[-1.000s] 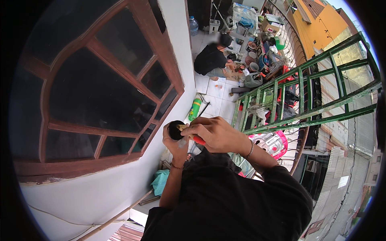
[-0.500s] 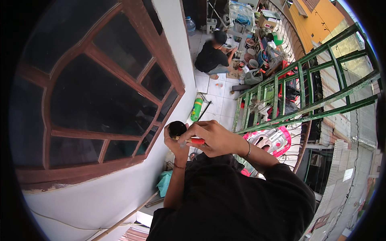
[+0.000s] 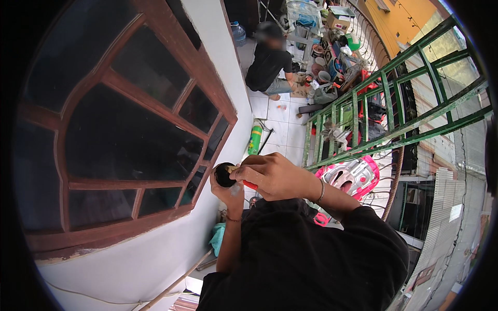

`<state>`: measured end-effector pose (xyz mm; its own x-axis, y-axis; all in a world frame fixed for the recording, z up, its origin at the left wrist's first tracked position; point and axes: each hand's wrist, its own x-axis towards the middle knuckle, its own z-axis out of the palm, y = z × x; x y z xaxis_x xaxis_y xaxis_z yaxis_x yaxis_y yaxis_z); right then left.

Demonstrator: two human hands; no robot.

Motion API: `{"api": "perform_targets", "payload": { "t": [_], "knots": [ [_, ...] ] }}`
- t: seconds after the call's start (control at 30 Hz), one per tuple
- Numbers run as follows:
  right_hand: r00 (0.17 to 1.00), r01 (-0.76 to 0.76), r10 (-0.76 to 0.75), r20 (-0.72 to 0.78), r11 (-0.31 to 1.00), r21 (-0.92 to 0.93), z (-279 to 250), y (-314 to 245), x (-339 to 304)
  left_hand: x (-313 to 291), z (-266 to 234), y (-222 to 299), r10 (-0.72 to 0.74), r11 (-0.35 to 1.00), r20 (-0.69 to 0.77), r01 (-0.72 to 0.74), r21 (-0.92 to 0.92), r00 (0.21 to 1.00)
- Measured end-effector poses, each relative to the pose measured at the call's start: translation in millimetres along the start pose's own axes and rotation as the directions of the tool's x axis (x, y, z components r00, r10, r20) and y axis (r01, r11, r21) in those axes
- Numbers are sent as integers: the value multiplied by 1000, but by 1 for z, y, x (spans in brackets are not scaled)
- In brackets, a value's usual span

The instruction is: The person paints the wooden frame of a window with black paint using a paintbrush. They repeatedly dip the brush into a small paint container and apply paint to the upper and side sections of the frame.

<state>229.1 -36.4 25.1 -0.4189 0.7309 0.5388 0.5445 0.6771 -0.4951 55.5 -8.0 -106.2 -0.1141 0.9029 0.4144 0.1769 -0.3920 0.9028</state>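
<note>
My left hand [image 3: 228, 198] is wrapped round a small round container [image 3: 224, 176], whose dark opening faces up. A paintbrush [image 3: 250, 184] with a red handle and a pale yellowish tip is pinched in my right hand [image 3: 277, 176]. The brush tip is over the container's opening, at its right side. Whether it touches what is inside, I cannot tell. Whitish smears show on my left hand below the container.
A brown wooden window frame [image 3: 148, 185] with dark panes fills the left. At right leans a green ladder [image 3: 384, 109]. Past my hands lie a green bottle [image 3: 254, 139] and a crouching person [image 3: 268, 65] beside cluttered buckets. A pink-and-white plastic thing [image 3: 358, 173] lies near my right forearm.
The brush tip has moved from the container's near right side to over its opening, and the brush has turned in my right hand. The crouching person has straightened up somewhat.
</note>
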Motion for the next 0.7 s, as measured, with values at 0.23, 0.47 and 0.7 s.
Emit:
{"api": "perform_targets", "payload": {
  "t": [0.23, 0.47, 0.7],
  "knots": [
    [987, 132, -117, 108, 982, -137, -8, -12, 1, -11, 0, -20, -261, 955, -91, 244, -166, 961],
    [972, 154, -145, 185, 987, -36, -19, -3, 0, 0, -1, -17, -260, 959, -51, 251, -133, 964],
    [992, 123, -121, -43, 991, 60, -24, 13, 4, 12, 4, -12, -108, 989, -165, 89, -118, 980]
  ]
}}
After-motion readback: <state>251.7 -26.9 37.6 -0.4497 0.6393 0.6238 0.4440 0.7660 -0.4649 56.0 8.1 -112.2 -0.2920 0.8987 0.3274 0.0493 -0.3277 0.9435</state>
